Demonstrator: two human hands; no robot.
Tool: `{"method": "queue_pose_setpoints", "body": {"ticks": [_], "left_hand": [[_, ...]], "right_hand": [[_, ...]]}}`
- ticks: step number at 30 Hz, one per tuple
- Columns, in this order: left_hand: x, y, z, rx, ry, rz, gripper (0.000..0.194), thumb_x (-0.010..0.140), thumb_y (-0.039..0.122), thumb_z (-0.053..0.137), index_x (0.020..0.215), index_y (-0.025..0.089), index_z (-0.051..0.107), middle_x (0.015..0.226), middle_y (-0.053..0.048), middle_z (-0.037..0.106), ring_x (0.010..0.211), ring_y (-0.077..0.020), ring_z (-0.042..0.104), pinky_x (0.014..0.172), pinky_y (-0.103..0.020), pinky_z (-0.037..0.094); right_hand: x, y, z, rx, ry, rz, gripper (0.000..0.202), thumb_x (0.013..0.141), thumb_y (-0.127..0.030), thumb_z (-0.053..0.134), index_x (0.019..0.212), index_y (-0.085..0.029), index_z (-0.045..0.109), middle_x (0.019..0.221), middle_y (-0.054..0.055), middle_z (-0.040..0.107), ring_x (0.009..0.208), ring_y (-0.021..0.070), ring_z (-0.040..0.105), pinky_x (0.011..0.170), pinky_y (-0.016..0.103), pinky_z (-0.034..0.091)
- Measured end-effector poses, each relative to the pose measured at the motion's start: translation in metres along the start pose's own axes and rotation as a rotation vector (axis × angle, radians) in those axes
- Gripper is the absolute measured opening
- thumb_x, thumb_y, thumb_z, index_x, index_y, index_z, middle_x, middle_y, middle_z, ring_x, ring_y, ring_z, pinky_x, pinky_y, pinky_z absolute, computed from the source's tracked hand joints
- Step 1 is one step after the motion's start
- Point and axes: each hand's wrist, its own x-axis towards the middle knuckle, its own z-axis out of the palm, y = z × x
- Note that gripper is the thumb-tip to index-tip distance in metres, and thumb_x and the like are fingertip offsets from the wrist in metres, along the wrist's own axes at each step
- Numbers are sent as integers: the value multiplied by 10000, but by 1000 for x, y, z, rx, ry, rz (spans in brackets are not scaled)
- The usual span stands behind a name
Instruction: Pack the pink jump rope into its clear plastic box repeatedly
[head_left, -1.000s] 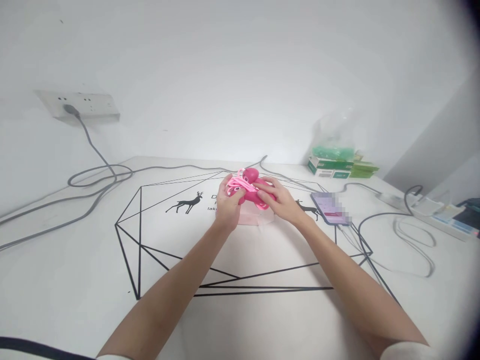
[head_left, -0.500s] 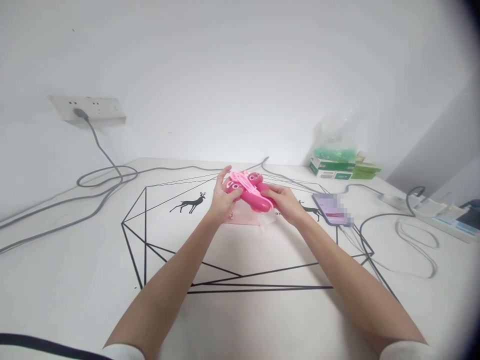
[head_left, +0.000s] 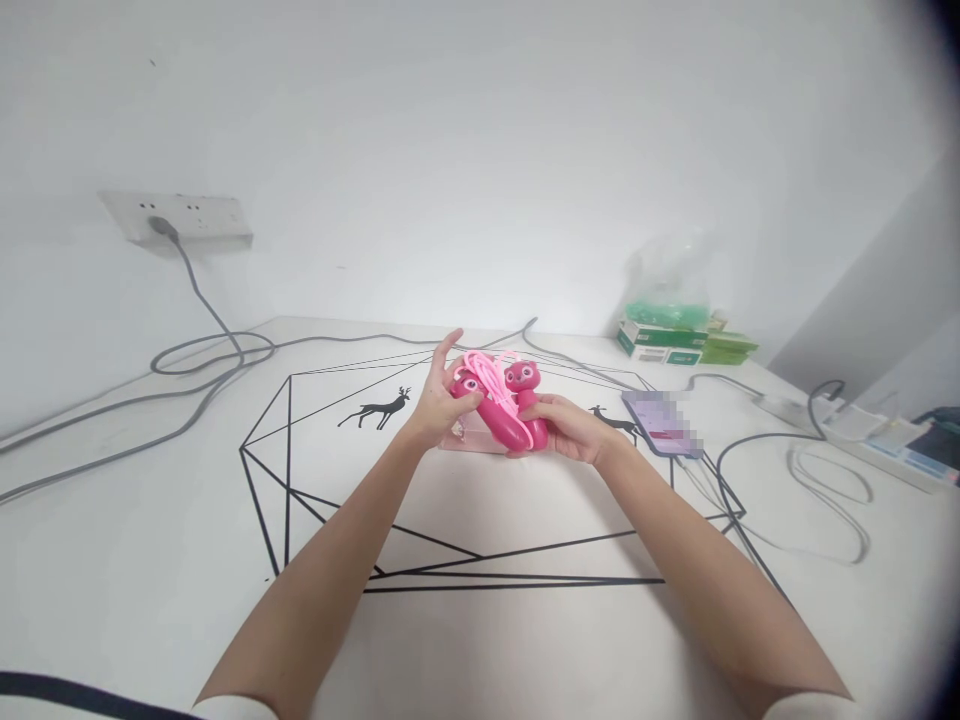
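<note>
While left hand (head_left: pixel 437 405) and right hand (head_left: pixel 574 428) grip pink handles (head_left: pixel 504 424), phone (head_left: pixel 654 420) nearby, boxes (head_left: pixel 664 335) farther back

White table (head_left: pixel 450 650) bearing phone (head_left: pixel 654 420), boxes (head_left: pixel 666 334), grey cables (head_left: pixel 386 335)

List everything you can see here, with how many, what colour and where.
Handles: two, dark pink, between the hands
Cord: one bundle, light pink, against the handles
Flat item: one, pale pink, below the handles, partly hidden
Table: one, white, beneath
Deer: two, black, printed on the table
Phone: one, dark-edged, right
Boxes: at least three, green and white, back right
Bag: one, clear and green, on boxes
Socket panel: one, whitish, left wall
Plug: one, grey, in the panel
Cables: several, mostly grey, left, back and right
Strip: one, white, far right
Hands: two, bare, centre
</note>
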Motion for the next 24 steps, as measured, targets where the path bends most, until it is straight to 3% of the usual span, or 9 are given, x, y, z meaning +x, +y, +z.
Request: {"method": "queue_pose_setpoints", "body": {"ticks": [3, 9, 17, 21, 24], "left_hand": [[-1, -1, 2, 9, -13, -21, 943, 688, 164, 777, 1472, 362, 290, 1170, -55, 614, 898, -161, 668, 792, -303, 544], [-3, -5, 7, -7, 21, -45, 890, 698, 165, 766, 1453, 338, 327, 1157, -63, 628, 843, -155, 677, 764, -302, 550], [4, -17, 22, -93, 191, -72, 695, 738, 213, 784, 1357, 288, 477, 1214, -65, 606, 1015, -171, 643, 902, -326, 533], [12, -14, 25, -302, 314, -205, 454, 885, 361, 661, 1292, 200, 544, 1098, -78, 665, 971, -163, 656, 926, -315, 520], [15, -8, 20, -486, 381, -345, 424, 983, 455, 465, 1253, 143, 566, 1109, -118, 675, 954, -183, 667, 877, -316, 539]], "right_hand": [[-2, 1, 2, 10, -28, 40, 356, 700, -217, 809, 1020, -148, 670, 998, 95, 732, 870, 228, 711, 753, 396, 629], [-3, 3, 5, -83, -20, 51, 420, 626, -194, 867, 1004, -164, 685, 978, 76, 734, 892, 229, 713, 781, 340, 619], [4, 9, 2, -57, 81, -7, 384, 635, -145, 837, 995, -140, 702, 943, 91, 740, 860, 221, 722, 780, 309, 616], [4, 9, 0, -70, 131, -11, 333, 649, -150, 831, 957, -142, 702, 878, 76, 732, 823, 207, 718, 757, 295, 617], [4, 9, -1, -81, 119, -19, 322, 646, -139, 834, 939, -140, 701, 859, 65, 722, 778, 185, 706, 741, 287, 615]]}}
